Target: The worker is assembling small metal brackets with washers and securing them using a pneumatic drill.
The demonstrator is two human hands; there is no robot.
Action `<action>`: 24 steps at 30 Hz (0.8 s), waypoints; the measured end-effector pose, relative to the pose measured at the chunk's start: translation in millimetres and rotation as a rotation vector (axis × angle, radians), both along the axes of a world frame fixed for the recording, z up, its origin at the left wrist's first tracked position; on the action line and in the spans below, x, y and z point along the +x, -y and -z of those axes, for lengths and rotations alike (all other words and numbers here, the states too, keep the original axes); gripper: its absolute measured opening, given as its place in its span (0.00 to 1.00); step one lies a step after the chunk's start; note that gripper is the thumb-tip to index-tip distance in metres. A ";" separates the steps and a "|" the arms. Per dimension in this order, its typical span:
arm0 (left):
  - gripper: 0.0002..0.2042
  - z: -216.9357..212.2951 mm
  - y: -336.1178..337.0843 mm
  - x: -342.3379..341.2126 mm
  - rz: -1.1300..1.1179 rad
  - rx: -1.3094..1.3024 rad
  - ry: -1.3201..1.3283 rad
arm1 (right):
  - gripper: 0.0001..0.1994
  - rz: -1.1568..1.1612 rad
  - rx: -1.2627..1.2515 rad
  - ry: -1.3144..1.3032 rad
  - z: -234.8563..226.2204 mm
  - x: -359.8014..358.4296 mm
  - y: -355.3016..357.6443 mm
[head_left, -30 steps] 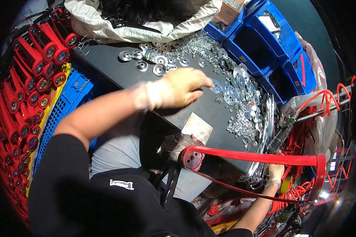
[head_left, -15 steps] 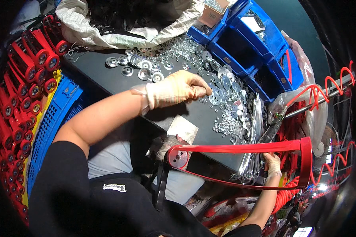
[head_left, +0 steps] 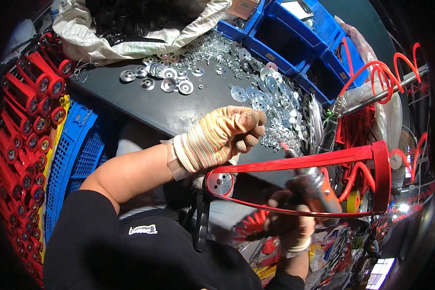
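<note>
The head view looks down on a dark, matt desk strewn with bright metal: a row of shallow round stamped discs near its far edge and a thick scatter of flat washers and small nuts spreading to the right. The left hand, in a striped knit glove grimy at the fingertips, hangs over the desk's near edge with its fingers curled together; the grip seems pinched on something small, but what it is cannot be made out. Just below it runs a long red frame, smooth and glossy, with a flat bar on top, a thin curved bar beneath and a rounded right end; at its left end sits a shiny metal disc with a centre hole. The right hand, also gloved, is clamped round a powered driver with an orange and dark body, blurred, its tip pointing up toward the frame's top bar. Blue plastic bins stand at the far right, a blue ribbed crate at left beside stacked red tubes with round ends, and a crumpled white sack at the top. The right edge is a dim tangle of red coiled hose.
</note>
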State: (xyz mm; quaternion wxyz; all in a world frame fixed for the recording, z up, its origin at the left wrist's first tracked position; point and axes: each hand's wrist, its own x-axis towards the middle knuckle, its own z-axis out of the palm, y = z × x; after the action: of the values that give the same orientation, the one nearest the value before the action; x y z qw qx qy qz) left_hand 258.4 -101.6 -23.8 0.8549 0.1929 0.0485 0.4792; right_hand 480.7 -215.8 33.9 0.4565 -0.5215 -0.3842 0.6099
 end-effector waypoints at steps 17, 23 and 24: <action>0.12 -12.6 15.1 -2.7 -0.138 0.037 -0.116 | 0.32 -0.260 -0.058 0.148 6.5 1.3 1.2; 0.16 -17.1 9.0 -19.0 0.055 0.175 -0.482 | 0.35 -0.175 -0.003 -0.275 20.5 24.3 15.1; 0.20 -17.8 9.2 -15.3 0.052 0.152 -0.399 | 0.35 -0.250 0.052 0.145 20.5 31.1 15.0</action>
State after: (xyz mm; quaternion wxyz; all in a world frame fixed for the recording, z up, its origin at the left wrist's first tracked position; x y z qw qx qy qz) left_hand 243.1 -110.9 -6.0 0.8234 0.3489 0.1754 0.4117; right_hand 511.7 -230.8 13.4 0.3614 -0.5004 -0.4935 0.6127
